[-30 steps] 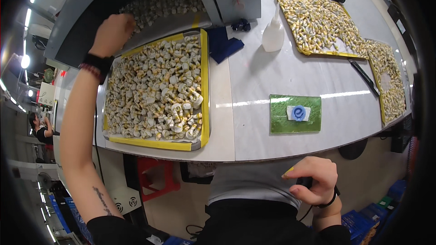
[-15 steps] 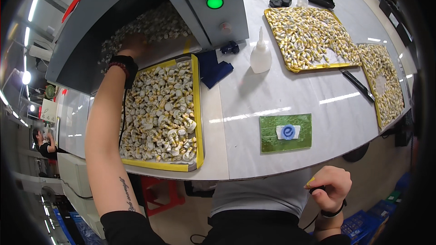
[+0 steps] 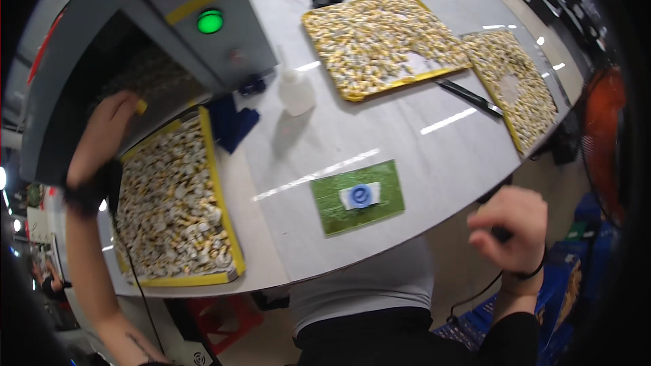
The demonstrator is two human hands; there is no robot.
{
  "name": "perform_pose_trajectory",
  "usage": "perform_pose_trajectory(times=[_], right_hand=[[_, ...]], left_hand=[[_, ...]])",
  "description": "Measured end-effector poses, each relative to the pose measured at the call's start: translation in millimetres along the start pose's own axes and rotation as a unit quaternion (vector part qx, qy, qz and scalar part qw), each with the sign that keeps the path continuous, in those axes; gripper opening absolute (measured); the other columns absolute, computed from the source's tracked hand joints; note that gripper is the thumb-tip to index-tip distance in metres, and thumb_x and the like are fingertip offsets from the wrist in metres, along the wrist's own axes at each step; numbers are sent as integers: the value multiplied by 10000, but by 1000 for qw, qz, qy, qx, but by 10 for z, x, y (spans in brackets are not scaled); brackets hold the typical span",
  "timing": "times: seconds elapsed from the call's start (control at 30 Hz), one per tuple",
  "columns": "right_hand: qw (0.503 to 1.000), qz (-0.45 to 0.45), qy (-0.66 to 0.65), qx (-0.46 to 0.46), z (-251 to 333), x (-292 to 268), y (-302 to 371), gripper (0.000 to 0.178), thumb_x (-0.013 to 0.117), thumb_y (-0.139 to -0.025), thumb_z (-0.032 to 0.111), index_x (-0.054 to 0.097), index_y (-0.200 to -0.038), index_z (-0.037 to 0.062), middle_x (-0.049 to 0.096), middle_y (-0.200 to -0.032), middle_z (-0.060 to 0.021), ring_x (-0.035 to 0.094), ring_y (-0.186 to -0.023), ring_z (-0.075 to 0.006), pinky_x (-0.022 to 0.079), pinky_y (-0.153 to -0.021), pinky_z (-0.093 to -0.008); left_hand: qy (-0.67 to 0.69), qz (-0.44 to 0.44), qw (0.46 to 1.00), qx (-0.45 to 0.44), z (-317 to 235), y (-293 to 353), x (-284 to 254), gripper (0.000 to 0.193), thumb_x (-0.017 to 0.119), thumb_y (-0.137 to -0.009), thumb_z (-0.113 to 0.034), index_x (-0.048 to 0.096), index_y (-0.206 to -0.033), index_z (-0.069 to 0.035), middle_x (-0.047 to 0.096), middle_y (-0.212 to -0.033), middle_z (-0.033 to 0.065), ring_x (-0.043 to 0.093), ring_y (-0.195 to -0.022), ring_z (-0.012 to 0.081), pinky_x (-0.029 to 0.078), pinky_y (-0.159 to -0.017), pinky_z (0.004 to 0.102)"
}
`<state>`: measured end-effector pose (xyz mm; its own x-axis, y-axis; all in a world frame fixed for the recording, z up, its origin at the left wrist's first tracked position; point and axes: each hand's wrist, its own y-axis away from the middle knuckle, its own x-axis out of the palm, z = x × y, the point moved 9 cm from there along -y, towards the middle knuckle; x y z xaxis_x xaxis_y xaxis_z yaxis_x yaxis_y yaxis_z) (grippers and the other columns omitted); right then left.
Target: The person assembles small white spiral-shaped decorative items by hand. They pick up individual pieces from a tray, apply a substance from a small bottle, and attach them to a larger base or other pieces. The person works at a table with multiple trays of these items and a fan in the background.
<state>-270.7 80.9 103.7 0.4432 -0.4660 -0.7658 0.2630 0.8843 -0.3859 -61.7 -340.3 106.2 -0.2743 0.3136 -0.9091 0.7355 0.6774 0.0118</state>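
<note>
At the mouth of the grey machine [image 3: 146, 24], my left hand [image 3: 105, 132] has its fingers together, blurred, with a small yellow bit at their tips that I cannot make out. Just below that hand lies a yellow-edged tray [image 3: 235, 257] filled with small white-and-yellow pieces [image 3: 173, 203]. Off the table's front edge, my right hand [image 3: 512, 227] is curled closed around a small dark thing, its kind not clear. On the table between the hands lies a green rectangular pad [image 3: 329, 213] bearing a white patch and a round blue piece [image 3: 360, 195].
A white squeeze bottle [image 3: 296, 93] stands mid-table beside a dark blue cloth [image 3: 230, 124]. Two more trays of small pieces, a yellow-edged one [image 3: 380, 91] and another [image 3: 539, 88], lie far right with a black knife-like tool [image 3: 468, 97] near them. A red stool [image 3: 220, 322] is under the table.
My left hand has come back out of the machine's opening toward the near left. The right hand stays off the table's front edge, a little higher. The whole view has turned and shifted.
</note>
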Motion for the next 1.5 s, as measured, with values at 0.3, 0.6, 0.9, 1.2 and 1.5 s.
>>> perform_pose_trajectory(times=[0.3,0.6,0.9,1.2,1.5], right_hand=[[995,64,68,17,-1180,137,-1375,120,632,-741,92,639,-804,-11,640,-763,-159,628,-707,-289,494,-664,-359],[979,88,181,-22,-1430,630,-1500,99,580,-763,67,555,-781,-27,590,-710,-153,578,-673,-298,466,-636,-370],[981,61,186,-1,-1162,577,-1440,107,576,-779,65,536,-817,-27,586,-761,-186,568,-748,-349,455,-677,-404],[985,88,140,48,-1272,575,-1468,98,628,-742,29,571,-793,-33,578,-682,-130,569,-649,-243,453,-601,-332],[941,138,306,-45,-1375,687,-1535,154,546,-838,113,528,-926,-12,553,-834,-169,550,-794,-310,438,-706,-358]], left_hand=[[223,327,871,289,-2263,1817,1052,200,541,-862,-74,626,-1036,-23,588,-832,96,583,-736,196,453,-636,278],[587,214,781,11,-1671,1985,1929,337,610,-860,-250,606,-990,61,603,-833,112,576,-718,143,450,-639,240],[782,205,588,0,-1527,2105,2147,312,554,-921,-181,537,-1153,26,582,-999,67,554,-775,69,447,-697,187],[854,168,488,61,-1586,1993,2085,295,484,-945,-269,538,-1006,15,595,-829,124,592,-737,170,511,-705,320],[856,221,457,98,-1630,2016,1942,351,512,-929,-104,386,-1243,-10,595,-1042,106,580,-1004,153,464,-865,283]])
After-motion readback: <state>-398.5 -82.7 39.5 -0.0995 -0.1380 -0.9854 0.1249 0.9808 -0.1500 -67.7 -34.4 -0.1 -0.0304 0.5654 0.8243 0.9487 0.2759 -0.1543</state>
